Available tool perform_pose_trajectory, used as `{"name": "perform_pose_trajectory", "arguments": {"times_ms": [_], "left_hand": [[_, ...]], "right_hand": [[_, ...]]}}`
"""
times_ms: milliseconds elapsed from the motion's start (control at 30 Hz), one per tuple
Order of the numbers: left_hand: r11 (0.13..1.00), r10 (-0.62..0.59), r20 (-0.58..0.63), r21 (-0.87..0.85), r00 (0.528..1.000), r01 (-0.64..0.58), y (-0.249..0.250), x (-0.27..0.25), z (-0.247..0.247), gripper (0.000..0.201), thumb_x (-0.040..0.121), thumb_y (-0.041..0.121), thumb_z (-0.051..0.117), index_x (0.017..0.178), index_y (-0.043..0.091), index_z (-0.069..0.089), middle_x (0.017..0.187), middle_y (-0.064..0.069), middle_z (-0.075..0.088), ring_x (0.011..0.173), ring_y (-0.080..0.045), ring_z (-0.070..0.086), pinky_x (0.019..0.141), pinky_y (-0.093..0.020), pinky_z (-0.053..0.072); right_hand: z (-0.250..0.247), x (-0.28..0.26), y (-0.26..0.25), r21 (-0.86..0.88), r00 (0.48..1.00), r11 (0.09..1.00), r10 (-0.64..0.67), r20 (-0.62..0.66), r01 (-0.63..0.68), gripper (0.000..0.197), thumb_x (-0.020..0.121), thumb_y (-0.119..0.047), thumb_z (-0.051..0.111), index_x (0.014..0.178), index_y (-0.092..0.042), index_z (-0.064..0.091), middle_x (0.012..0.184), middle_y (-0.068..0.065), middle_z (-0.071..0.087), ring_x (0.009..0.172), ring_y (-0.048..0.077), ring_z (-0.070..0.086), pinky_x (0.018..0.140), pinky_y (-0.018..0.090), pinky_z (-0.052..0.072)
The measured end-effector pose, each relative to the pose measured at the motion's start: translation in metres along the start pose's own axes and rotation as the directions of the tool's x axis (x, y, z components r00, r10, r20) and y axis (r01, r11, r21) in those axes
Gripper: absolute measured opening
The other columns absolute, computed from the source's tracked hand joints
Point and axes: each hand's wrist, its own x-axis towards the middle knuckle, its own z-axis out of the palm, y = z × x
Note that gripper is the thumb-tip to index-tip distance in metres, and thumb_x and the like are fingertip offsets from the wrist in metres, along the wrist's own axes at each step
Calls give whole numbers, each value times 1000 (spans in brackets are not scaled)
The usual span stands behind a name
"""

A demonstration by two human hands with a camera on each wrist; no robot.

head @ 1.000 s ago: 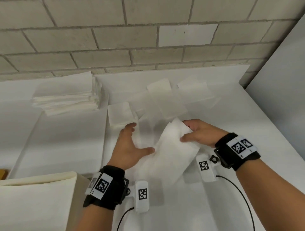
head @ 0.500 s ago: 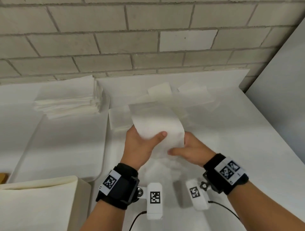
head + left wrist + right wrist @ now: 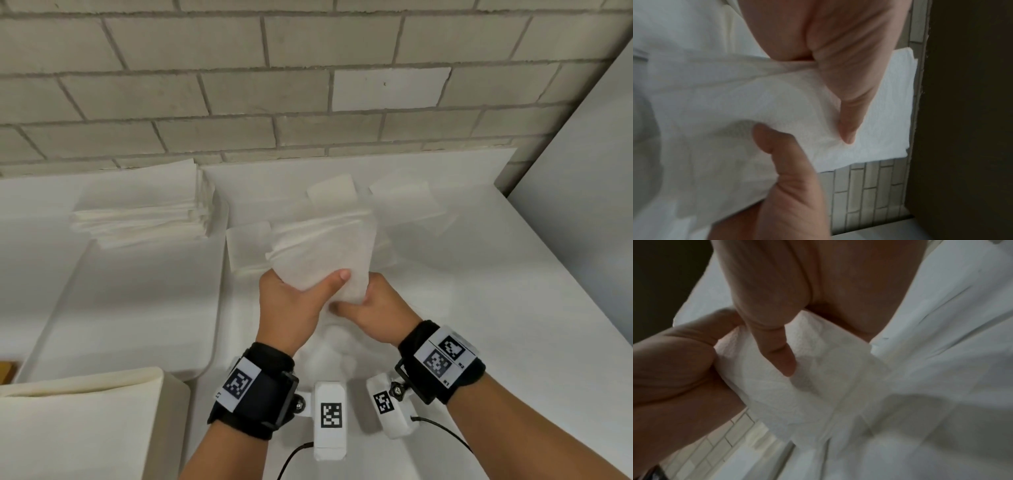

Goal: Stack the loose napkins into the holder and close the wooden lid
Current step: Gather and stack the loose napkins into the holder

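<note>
A folded white napkin is held upright above the white table between both hands. My left hand grips its lower left part, with the thumb across the front. From the lower right my right hand pinches the bottom edge. The left wrist view shows the napkin pinched between thumb and finger of the left hand. In the right wrist view the right hand has a finger on the napkin. Several loose napkins lie behind. A tall napkin stack stands at the back left.
A white tray with a rounded rim carries the stack on the left. A cream box fills the lower left corner, with a sliver of brown wood beside it. A brick wall runs behind and a grey panel stands on the right.
The right hand brought the napkin over to the left hand. Both hands closed in on it and raised it upright, and it now looks folded and narrower.
</note>
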Motion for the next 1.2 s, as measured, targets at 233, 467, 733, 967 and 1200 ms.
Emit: {"name": "perform_pose_trajectory", "arguments": {"times_ms": [233, 467, 733, 967, 1200], "left_hand": [[998, -44, 91, 54, 995, 39, -11, 11, -3, 36, 71, -1, 86, 97, 20, 73, 94, 12, 78, 92, -6, 73, 73, -17, 56], [991, -129, 90, 56, 988, 124, -26, 12, -6, 35, 67, -8, 86, 94, 10, 72, 90, 0, 77, 87, -10, 72, 75, -23, 56], [988, -155, 14, 30, 988, 154, -26, 13, -4, 34, 69, 1, 88, 96, 12, 72, 92, 1, 78, 89, -10, 74, 73, -22, 56], [990, -138, 0, 37, 990, 138, -20, 16, -6, 36, 70, 3, 88, 103, 5, 73, 97, -2, 78, 94, -15, 74, 79, -30, 58], [998, -63, -170, -30, 984, 58, -5, 28, -22, 38, 72, 4, 87, 97, 25, 69, 96, 12, 77, 94, -6, 73, 79, -21, 58]], "right_hand": [[2, 6, 10, -32, 999, 998, 47, -11, -48, 34, 77, -9, 71, 111, -13, 70, 107, 3, 75, 102, 17, 70, 94, 50, 53], [-1, 11, 14, -58, 996, 996, 59, -60, -63, 30, 76, -7, 75, 104, -16, 72, 100, 3, 76, 97, 18, 71, 90, 48, 56], [6, 15, 15, -55, 998, 998, 31, -62, -34, 34, 78, 0, 68, 110, -10, 69, 105, 7, 74, 99, 20, 70, 91, 46, 56], [-1, 19, 13, -55, 998, 998, 38, -46, -40, 26, 81, 0, 73, 104, -12, 71, 100, 1, 75, 95, 13, 71, 85, 31, 57], [-26, 14, 5, -25, 987, 996, 83, -135, -87, 14, 83, -9, 77, 93, -18, 73, 89, -5, 75, 78, 10, 71, 71, 21, 56]]}}
